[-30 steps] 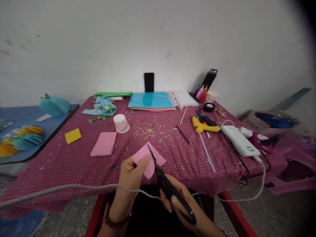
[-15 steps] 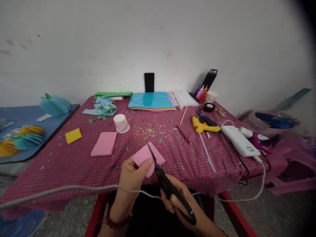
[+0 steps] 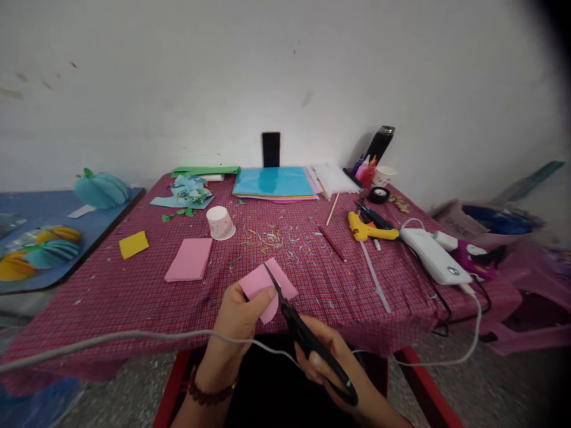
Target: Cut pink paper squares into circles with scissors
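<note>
Between thumb and fingers, my left hand [image 3: 238, 315] pinches a piece of pink paper [image 3: 254, 282] above the table's front edge. My right hand [image 3: 323, 348] is wrapped round the handles of black scissors [image 3: 307, 339]. Their blades lie across the pink paper, just right of my left thumb, and a cut separates a strip on the right side. The paper's lower edge is rounded. Left of my hands a stack of pink paper [image 3: 190, 260] lies on the checked cloth. A paper cup [image 3: 220, 223] stands upside down behind it.
Paper snippets [image 3: 272, 238] are strewn mid-table. To the right lie a red pencil [image 3: 332, 242], a yellow glue gun [image 3: 370, 229] and a white power bank [image 3: 435, 255]. Its white cable [image 3: 134, 337] passes over my left wrist. Blue sheets [image 3: 274, 181] lie at the back.
The scissors' blades have cut a little further into the pink paper, and the strip on the right stands more apart. Both hands stay in nearly the same place.
</note>
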The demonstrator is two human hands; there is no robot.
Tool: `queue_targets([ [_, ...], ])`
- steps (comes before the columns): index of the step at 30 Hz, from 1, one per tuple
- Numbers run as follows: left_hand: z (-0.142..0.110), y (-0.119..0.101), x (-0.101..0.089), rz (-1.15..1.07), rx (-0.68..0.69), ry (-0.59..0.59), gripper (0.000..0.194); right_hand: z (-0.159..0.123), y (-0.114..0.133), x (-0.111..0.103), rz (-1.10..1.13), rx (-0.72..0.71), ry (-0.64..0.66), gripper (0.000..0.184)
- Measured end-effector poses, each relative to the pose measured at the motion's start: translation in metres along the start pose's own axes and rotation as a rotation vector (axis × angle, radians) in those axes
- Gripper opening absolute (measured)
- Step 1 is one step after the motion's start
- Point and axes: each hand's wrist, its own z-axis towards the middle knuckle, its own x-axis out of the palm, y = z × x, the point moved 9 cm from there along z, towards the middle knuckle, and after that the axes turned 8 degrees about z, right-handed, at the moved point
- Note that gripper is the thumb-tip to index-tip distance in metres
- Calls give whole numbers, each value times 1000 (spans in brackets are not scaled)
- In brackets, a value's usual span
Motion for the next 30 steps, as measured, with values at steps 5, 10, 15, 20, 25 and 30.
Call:
queue_targets([
  [5, 0, 0, 0, -12, -17, 21, 19, -1, 0, -3, -20, -4, -17, 64],
  [10, 2, 1, 1, -4, -28, 56, 20, -2, -3, -3, -1, 20, -9, 65],
  [15, 3, 1, 1, -25, -30, 78, 20, -2, -4, -7, -17, 37, -25, 64],
  [20, 4, -1, 2, -5, -27, 117, 20, -3, -4, -9, -28, 37, -27, 65],
  [25, 7, 2, -1, 34, -31, 129, 23, -4, -4, -9, -30, 55, -32, 65],
  [30, 9, 4, 1, 33, -14, 185, 23, -4, -2, -9, -40, 40, -40, 63],
])
